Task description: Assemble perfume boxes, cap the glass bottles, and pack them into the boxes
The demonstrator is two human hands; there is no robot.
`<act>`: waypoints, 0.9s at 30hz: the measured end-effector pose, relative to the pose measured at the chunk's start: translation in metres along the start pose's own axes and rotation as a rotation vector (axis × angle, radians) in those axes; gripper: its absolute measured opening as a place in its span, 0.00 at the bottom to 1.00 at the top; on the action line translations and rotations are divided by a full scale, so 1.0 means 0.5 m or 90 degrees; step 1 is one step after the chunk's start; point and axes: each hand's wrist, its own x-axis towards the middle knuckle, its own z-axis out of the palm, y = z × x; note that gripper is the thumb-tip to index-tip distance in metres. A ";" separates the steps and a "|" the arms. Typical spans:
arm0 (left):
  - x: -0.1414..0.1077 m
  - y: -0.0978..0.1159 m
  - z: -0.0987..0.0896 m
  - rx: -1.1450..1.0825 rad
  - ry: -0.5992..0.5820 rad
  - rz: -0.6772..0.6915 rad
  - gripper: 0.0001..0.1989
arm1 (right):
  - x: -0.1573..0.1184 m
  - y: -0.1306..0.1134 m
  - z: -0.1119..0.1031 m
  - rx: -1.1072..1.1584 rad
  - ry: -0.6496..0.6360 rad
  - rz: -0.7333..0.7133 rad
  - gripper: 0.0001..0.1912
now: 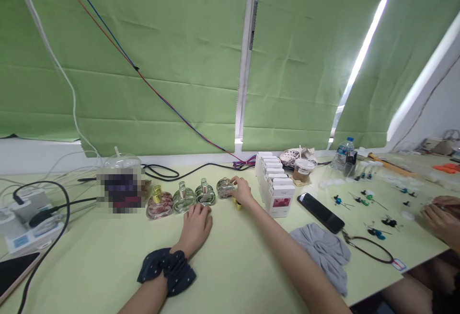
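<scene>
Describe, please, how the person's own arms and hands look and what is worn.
The left hand and right hand wear no gloves. A dark navy fabric scrunchie with small light dots circles the left wrist. No sleeves are visible.

A narrow white post (247,55) stands between a wide green blind (161,31) on its left and a second green blind (298,89) on its right, both creased with horizontal folds. Well to the right of the post, a slanting strip of bright light (369,39) shows at a gap in the covering; farther right of the post is a pale wall (440,108). Below the post, a pale yellow-green bench (89,261) stretches to either side, its near edge visible to the post's lower right.
</scene>
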 end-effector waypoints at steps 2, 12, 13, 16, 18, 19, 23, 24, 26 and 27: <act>0.000 0.000 0.001 -0.010 0.001 0.004 0.13 | 0.003 -0.002 -0.005 -0.011 -0.012 -0.004 0.14; 0.002 0.008 -0.004 -0.032 -0.009 0.005 0.13 | 0.015 0.011 -0.032 -0.018 -0.090 -0.110 0.16; 0.002 0.008 -0.004 -0.033 -0.008 0.004 0.13 | 0.016 0.012 -0.036 -0.019 -0.100 -0.125 0.16; 0.003 0.008 -0.001 -0.047 0.001 0.003 0.13 | 0.017 0.014 -0.044 -0.030 -0.122 -0.164 0.18; 0.003 0.006 0.003 -0.067 0.013 0.008 0.13 | 0.015 0.013 -0.045 -0.042 -0.132 -0.176 0.18; 0.003 0.005 0.006 -0.079 0.022 0.013 0.14 | 0.014 0.012 -0.044 -0.048 -0.136 -0.179 0.18; 0.006 0.002 0.016 -0.128 0.069 0.049 0.20 | 0.004 0.009 -0.041 -0.071 -0.152 -0.200 0.18; 0.007 0.003 0.016 -0.140 0.079 0.059 0.22 | 0.001 0.007 -0.042 -0.077 -0.159 -0.213 0.18; 0.008 0.005 0.014 -0.166 0.088 0.076 0.26 | -0.007 0.004 -0.045 -0.082 -0.181 -0.247 0.17; 0.008 0.007 0.011 -0.178 0.088 0.085 0.27 | -0.011 0.003 -0.047 -0.081 -0.189 -0.261 0.18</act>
